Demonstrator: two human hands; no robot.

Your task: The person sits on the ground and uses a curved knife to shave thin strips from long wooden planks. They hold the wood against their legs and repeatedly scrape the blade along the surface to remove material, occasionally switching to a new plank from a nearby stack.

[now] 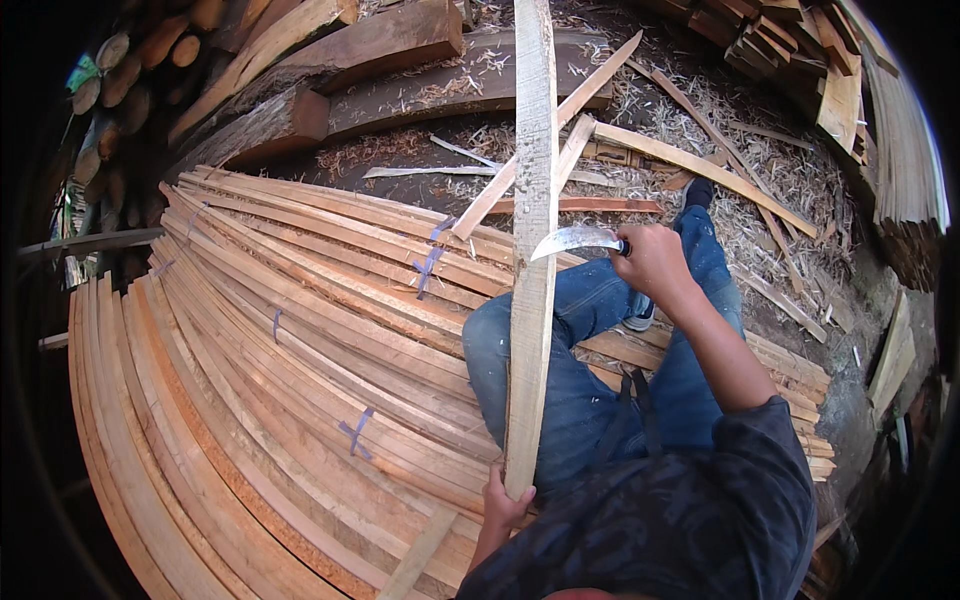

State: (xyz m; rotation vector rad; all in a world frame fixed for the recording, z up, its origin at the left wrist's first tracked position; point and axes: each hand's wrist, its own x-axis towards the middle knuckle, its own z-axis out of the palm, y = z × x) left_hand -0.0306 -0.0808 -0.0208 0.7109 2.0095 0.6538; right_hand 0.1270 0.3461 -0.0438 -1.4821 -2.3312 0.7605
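Note:
A long, narrow wooden board [530,340] runs from near my body up past the top of the picture, lying over my left thigh. My left hand [505,500] is closed around its near end. In my right hand [653,260] is a knife [582,239] with a short curved blade and a dark handle, my fingers wrapped around it. The blade points left, and its tip lies over the board's face. Whether the edge touches the wood, I cannot tell.
I sit on bundled wooden strips [330,330] tied with blue-purple bands [430,265]. Ahead are shavings [660,120], loose slats [715,175] and thick curved timbers [420,90]. Round logs [115,85] are stacked at far left, and more cut boards [905,150] at far right.

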